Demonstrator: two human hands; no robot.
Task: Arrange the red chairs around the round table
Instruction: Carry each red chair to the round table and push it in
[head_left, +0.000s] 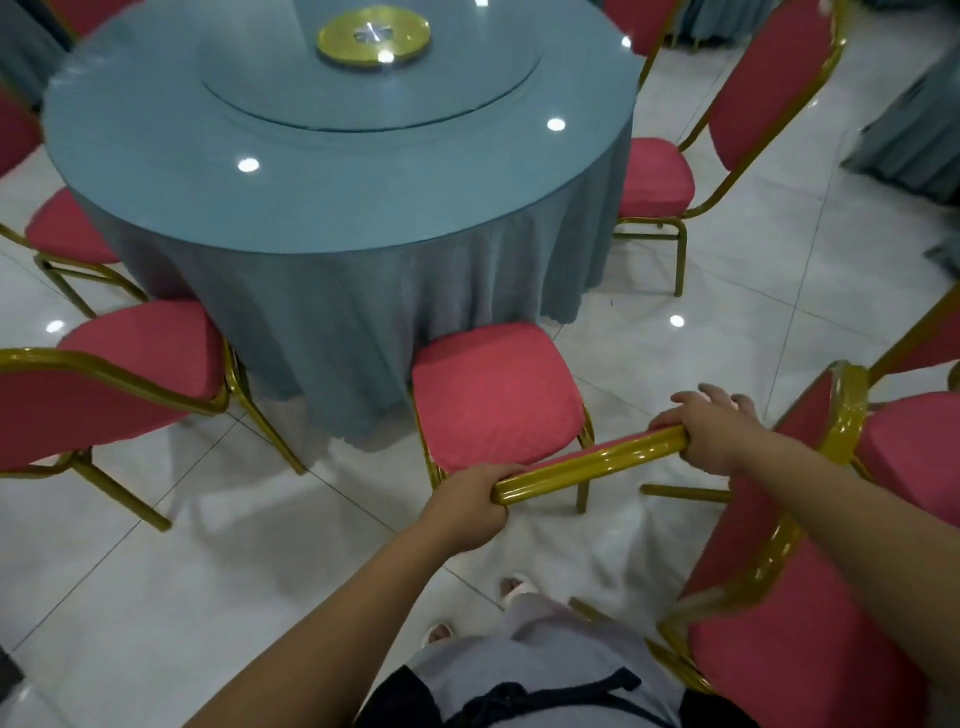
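A round table under a blue-grey cloth fills the upper middle. Right in front of me stands a red chair with a gold frame, its seat reaching the cloth's hem. My left hand grips the left end of its gold top rail. My right hand holds the rail's right end, thumb under and fingers spread over it. More red chairs ring the table: one at the near left, one further left, one at the right.
A glass turntable with a gold hub sits on the table. Stacked red chairs stand close at my right. Another cloth-draped table is at the far right. The floor is glossy white tile. My feet are below the chair.
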